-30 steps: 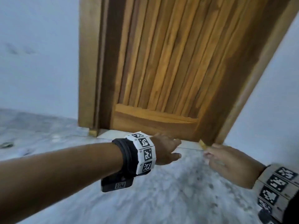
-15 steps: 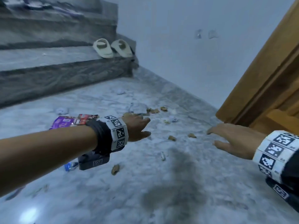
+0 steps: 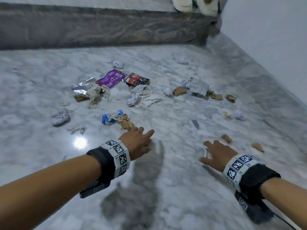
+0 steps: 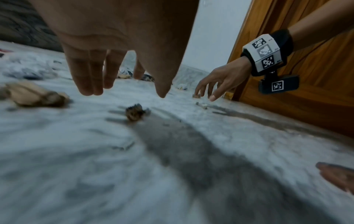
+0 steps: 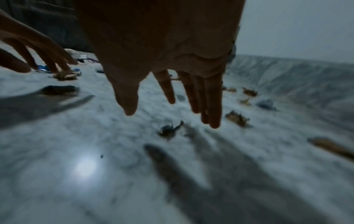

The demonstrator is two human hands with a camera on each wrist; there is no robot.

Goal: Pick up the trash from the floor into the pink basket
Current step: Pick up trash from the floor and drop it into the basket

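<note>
Trash lies scattered over the marble floor (image 3: 166, 188): a purple wrapper (image 3: 111, 78), a red wrapper (image 3: 137, 79), a blue wrapper (image 3: 111, 118), foil pieces (image 3: 197, 86), crumpled white paper balls (image 3: 59, 118) and brown paper scraps (image 3: 127, 124). My left hand (image 3: 137, 143) hovers open just short of the brown scraps, holding nothing. My right hand (image 3: 217, 153) is spread open above a small foil bit (image 3: 205, 152), with a brown scrap (image 3: 226, 138) just beyond its fingers. In the left wrist view a small brown scrap (image 4: 135, 114) lies below my left hand's fingers (image 4: 90, 81). No pink basket is in view.
A dark stone step (image 3: 99, 25) runs across the back, with a pair of pale slippers (image 3: 194, 4) on top at the right. A white wall (image 3: 274, 39) bounds the right side. A wooden door (image 4: 306, 75) stands behind my right arm in the left wrist view.
The view has swung from the wooden door down and left to the littered floor. Both hands have stayed open and now reach low over the trash.
</note>
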